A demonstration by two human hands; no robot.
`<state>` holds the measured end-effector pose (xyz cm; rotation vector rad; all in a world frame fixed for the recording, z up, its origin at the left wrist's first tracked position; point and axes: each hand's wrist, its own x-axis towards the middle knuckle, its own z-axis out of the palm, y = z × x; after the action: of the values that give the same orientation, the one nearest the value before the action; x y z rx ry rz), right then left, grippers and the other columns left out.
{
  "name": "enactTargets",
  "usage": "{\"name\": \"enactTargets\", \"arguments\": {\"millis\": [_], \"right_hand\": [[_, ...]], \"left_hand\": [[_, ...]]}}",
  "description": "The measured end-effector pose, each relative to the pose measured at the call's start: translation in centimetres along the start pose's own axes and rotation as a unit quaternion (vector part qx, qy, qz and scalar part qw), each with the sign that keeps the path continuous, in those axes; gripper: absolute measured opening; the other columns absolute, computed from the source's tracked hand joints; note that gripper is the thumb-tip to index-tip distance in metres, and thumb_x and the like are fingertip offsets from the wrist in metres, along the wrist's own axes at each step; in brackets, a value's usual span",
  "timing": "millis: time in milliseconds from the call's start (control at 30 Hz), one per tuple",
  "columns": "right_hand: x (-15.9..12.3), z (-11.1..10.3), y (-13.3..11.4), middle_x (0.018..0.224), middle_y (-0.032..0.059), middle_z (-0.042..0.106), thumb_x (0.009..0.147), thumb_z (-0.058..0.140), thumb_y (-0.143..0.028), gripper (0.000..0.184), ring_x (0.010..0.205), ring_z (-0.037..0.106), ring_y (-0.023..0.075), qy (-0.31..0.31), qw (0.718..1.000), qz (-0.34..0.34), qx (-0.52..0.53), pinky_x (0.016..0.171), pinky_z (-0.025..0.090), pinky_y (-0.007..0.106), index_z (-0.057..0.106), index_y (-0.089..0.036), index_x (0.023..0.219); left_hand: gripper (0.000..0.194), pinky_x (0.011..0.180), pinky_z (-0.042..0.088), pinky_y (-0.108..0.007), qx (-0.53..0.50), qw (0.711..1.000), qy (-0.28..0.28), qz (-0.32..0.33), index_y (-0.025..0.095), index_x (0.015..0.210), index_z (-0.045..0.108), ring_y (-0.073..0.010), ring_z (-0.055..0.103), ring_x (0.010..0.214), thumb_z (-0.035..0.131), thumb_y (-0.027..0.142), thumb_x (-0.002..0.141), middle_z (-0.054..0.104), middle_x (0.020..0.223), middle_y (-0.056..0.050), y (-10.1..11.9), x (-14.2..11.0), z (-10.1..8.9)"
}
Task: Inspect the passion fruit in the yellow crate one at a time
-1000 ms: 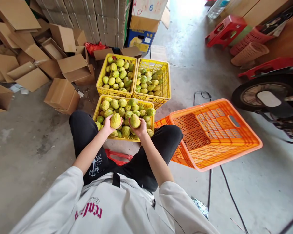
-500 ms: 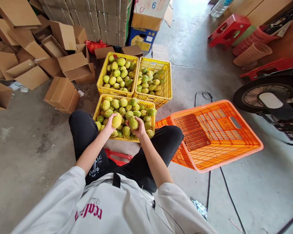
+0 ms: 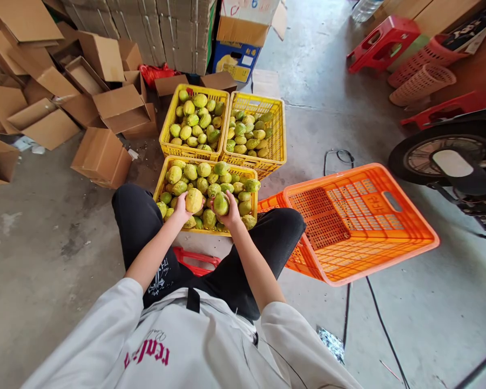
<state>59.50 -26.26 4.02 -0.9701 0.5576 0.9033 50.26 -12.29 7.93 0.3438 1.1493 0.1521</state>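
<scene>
I sit over a yellow crate [image 3: 161, 183] full of yellow-green fruits. My left hand [image 3: 181, 208] is closed around a yellowish fruit [image 3: 194, 200] held just above the crate's near side. My right hand [image 3: 230, 214] grips a greener fruit [image 3: 221, 204] beside it. The two fruits are side by side, almost touching. Two more yellow crates [image 3: 222, 97] of the same fruit stand behind the first one.
An empty orange crate [image 3: 405, 227] leans tilted against my right knee. Cardboard boxes [image 3: 101, 156] lie scattered at the left and stacked at the back. A red stool [image 3: 380, 40], pink baskets [image 3: 423, 81] and a scooter wheel [image 3: 441, 156] are at the right. Cables [image 3: 372, 302] run over the concrete floor.
Both hands have stayed over the near crate, turning their fruits slightly and shifting a little lower; the view has tilted a bit.
</scene>
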Motion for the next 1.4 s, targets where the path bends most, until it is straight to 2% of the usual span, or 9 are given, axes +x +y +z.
{"name": "enactTargets", "arguments": {"millis": [200,300,433,600,733,900,1067,1267,1400], "right_hand": [[-0.7,0.4,0.0,0.086,-0.0057,0.079,0.113,0.079,-0.024,0.016,0.097,0.089,0.0224,0.006,0.999,-0.032,-0.016,0.088,0.079,0.034,0.066,-0.032,0.107],[-0.6,0.5,-0.1,0.083,-0.0045,0.079,0.105,0.083,-0.025,0.015,0.097,0.092,0.026,0.024,1.0,-0.018,-0.003,0.088,0.082,0.037,0.069,-0.032,0.106],[-0.1,0.6,-0.4,0.085,0.0014,0.083,0.097,0.084,-0.034,0.015,0.101,0.095,0.0341,0.044,0.998,0.016,0.045,0.085,0.087,0.047,0.078,-0.031,0.111],[0.3,0.5,-0.4,0.095,0.0046,0.089,0.096,0.088,-0.043,0.025,0.102,0.095,0.036,0.018,0.999,0.019,0.043,0.082,0.087,0.051,0.081,-0.033,0.118],[0.1,0.2,-0.2,0.091,0.0031,0.086,0.107,0.087,-0.054,0.025,0.096,0.092,0.0305,0.007,0.999,0.033,0.001,0.078,0.083,0.04,0.078,-0.03,0.11],[-0.5,0.6,-0.1,0.081,-0.0011,0.076,0.123,0.076,-0.043,0.022,0.085,0.082,0.0233,0.003,0.999,0.044,-0.019,0.077,0.078,0.033,0.07,-0.03,0.107],[-0.5,0.7,0.0,0.086,-0.0017,0.079,0.118,0.085,-0.036,0.02,0.092,0.086,0.0263,0.01,0.999,0.049,-0.007,0.09,0.082,0.043,0.066,-0.032,0.111],[0.4,0.3,0.3,0.085,0.0011,0.083,0.102,0.094,-0.046,0.023,0.099,0.095,0.0334,0.01,0.997,0.061,0.05,0.087,0.087,0.047,0.077,-0.032,0.109],[0.4,0.4,0.4,0.085,0.0017,0.085,0.101,0.096,-0.055,0.029,0.101,0.096,0.033,0.021,0.999,0.042,0.015,0.089,0.086,0.046,0.081,-0.032,0.112]], "left_hand": [[0.044,0.085,0.08,-0.041,0.036,0.999,-0.023,0.015,0.023,0.125,0.086,-0.0354,0.096,0.098,0.101,0.06,0.106,0.092,0.101,-0.012,-0.2,0.1,0.0],[0.039,0.084,0.076,-0.032,0.066,0.996,-0.029,0.044,0.023,0.106,0.08,-0.0278,0.094,0.092,0.112,0.043,0.099,0.088,0.093,-0.007,-0.6,0.6,-0.2],[0.029,0.085,0.073,-0.028,0.054,0.996,-0.013,0.075,0.024,0.101,0.078,-0.0224,0.091,0.089,0.106,0.021,0.095,0.084,0.087,-0.001,-0.9,1.5,-0.5],[0.026,0.066,0.063,-0.021,0.053,0.996,0.031,0.068,0.027,0.11,0.082,-0.0204,0.088,0.081,0.105,0.031,0.097,0.081,0.08,0.003,-0.6,2.4,-0.7],[0.039,0.08,0.075,-0.03,0.06,0.997,0.026,0.042,0.027,0.127,0.086,-0.0291,0.095,0.097,0.106,0.045,0.099,0.092,0.097,-0.004,-0.5,2.1,-0.6],[0.056,0.091,0.081,-0.046,0.055,0.998,-0.018,0.013,0.026,0.144,0.086,-0.0392,0.098,0.109,0.106,0.053,0.099,0.098,0.12,-0.015,-1.2,1.6,-0.2],[0.031,0.082,0.078,-0.036,0.053,0.998,-0.023,0.003,0.025,0.127,0.087,-0.0321,0.097,0.096,0.092,0.049,0.108,0.095,0.102,-0.009,-1.5,2.1,-0.2],[0.044,0.068,0.065,-0.025,0.129,0.99,-0.042,0.032,0.025,0.108,0.077,-0.0212,0.087,0.073,0.116,0.039,0.093,0.085,0.085,-0.001,-1.6,2.2,-0.6],[0.04,0.067,0.061,-0.023,0.13,0.99,-0.013,0.06,0.026,0.104,0.074,-0.0194,0.087,0.075,0.112,0.022,0.092,0.082,0.082,0.002,-1.7,2.0,-0.7]]}}
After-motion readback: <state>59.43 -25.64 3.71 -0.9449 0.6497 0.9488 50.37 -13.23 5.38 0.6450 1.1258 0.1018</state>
